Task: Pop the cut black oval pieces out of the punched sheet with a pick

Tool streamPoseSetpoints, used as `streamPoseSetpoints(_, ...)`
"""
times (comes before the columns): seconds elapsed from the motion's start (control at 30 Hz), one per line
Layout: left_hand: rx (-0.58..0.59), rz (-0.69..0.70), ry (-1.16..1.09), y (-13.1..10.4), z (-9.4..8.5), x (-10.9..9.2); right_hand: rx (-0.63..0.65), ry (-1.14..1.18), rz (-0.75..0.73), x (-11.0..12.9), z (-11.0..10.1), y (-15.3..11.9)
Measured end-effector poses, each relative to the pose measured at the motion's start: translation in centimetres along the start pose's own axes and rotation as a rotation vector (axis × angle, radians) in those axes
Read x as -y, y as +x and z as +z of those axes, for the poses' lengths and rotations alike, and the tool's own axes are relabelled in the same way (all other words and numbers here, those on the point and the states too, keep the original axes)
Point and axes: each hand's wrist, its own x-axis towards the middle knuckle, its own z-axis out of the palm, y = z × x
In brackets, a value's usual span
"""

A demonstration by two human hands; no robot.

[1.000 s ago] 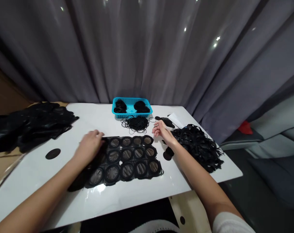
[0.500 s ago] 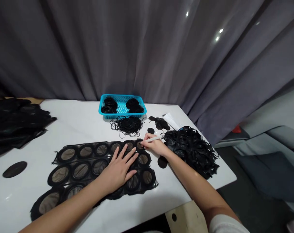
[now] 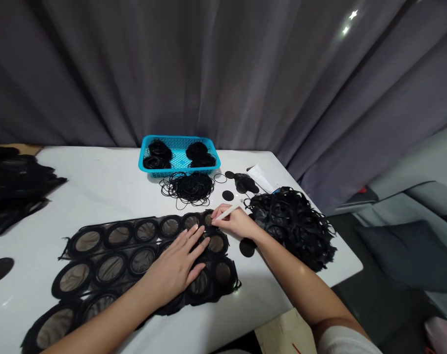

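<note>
A black sheet of sheer fabric (image 3: 109, 266) with several rows of thick-edged round panels lies flat on the white table. My left hand (image 3: 177, 265) rests palm down on it, fingers stretched out and holding nothing. At the sheet's far right corner, my right hand (image 3: 233, 221) pinches a slim white pen-like tool (image 3: 228, 212). Its tip is by the last small round of the top row, and my fingers hide the exact contact. Right of that wrist sits a tangled heap of black strips (image 3: 293, 226). One dark disc (image 3: 247, 247) lies partly under the wrist.
A blue basket (image 3: 179, 167) with coiled black bands stands at the back. Before it lie loose black bands (image 3: 189, 188), with dark discs (image 3: 243, 183) and white paper (image 3: 262, 178) to their right. Black fabric (image 3: 17, 189) is piled left. A grey curtain (image 3: 172, 73) hangs behind.
The view has turned slightly, so the table items sit further left. My left fingers are closer together. The white tool tilts more steeply in my right hand, still at the same corner.
</note>
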Motion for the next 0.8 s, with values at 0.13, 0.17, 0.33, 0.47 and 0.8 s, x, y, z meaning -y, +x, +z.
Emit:
streamPoseSetpoints(0.13, -0.003, 0.003, 0.000, 0.0, 0.0, 0.0, 0.009, -0.017, -0.012, -0.1, -0.1, 0.1)
streamPoseSetpoints(0.17, -0.002, 0.002, 0.000, 0.0, 0.0, 0.0, 0.014, -0.020, -0.015, -0.1, -0.2, 0.1)
streamPoseSetpoints(0.33, 0.014, 0.007, 0.024, 0.1, -0.1, 0.0, 0.029, -0.070, -0.039, 0.1, -0.2, 0.0)
streamPoseSetpoints(0.47, 0.007, 0.011, 0.024, 0.0, -0.1, -0.1, 0.048, -0.313, -0.207, 0.6, 0.7, -0.7)
streamPoseSetpoints(0.8, -0.025, 0.018, 0.001, -0.1, 0.0, 0.0, 0.068, -0.215, -0.161, 1.0, -0.1, -0.4)
